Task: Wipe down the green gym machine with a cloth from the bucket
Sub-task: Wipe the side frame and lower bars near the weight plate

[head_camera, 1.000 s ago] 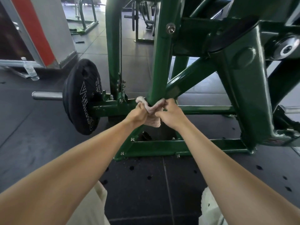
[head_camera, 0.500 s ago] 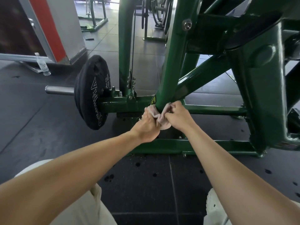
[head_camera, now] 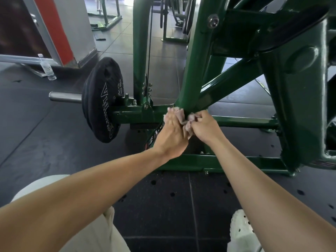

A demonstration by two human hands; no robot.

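The green gym machine (head_camera: 196, 57) fills the upper right, its slanted post meeting a low crossbar. A small pale pinkish cloth (head_camera: 188, 122) is wrapped around the foot of that post. My left hand (head_camera: 171, 133) grips the cloth's left end, fingers curled over it against the crossbar. My right hand (head_camera: 204, 127) pinches the right end, just right of the post. The cloth's far side is hidden behind the post. No bucket is in view.
A black weight plate (head_camera: 102, 100) sits on a steel bar (head_camera: 63, 97) left of my hands. A water bottle (head_camera: 47, 69) stands at far left by a grey rail. A red and grey pillar (head_camera: 63, 30) rises behind. Dark rubber floor tiles lie below.
The view has shifted so the machine sits further right and closer. Both hands stay on the cloth at the post's foot, with the left hand now reaching higher over the cloth.
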